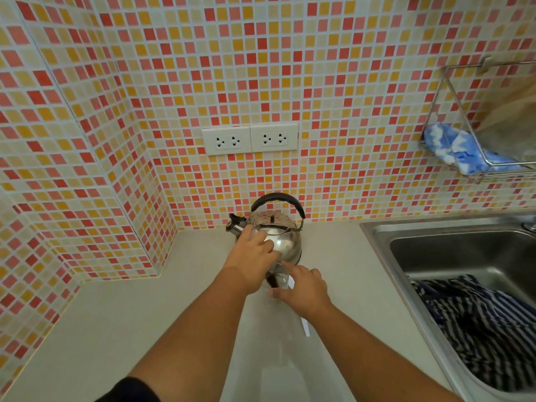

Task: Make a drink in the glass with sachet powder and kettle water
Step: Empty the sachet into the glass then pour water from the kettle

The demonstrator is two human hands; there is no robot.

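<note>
— While both arms were stretched over the counter [121,314], what were the hands doing?

— Left hand [252,256] lay against the kettle [285,242], fingers spread on its steel side, not closed round anything; black handle [278,198] arched above, untouched. Right hand [301,291] hovered loosely curled just beside the glass [280,278]; whether it gripped the glass I could not tell.

— And the glass itself?

— Stood on the counter right in front of the kettle, between the two hands; something dark showed inside, too small to name. A thin white strip [305,327], possibly the sachet, lay under the right wrist; unclear.

— Risks, as you judged them?

— Bare fingers on the metal body; if the water was hot, a burn or a flinch. Glass so near the kettle; lifting or tipping could knock it over. The sink [435,236] sat off to the right, striped cloth [478,323] in it; a toppled glass might roll that way.
</note>
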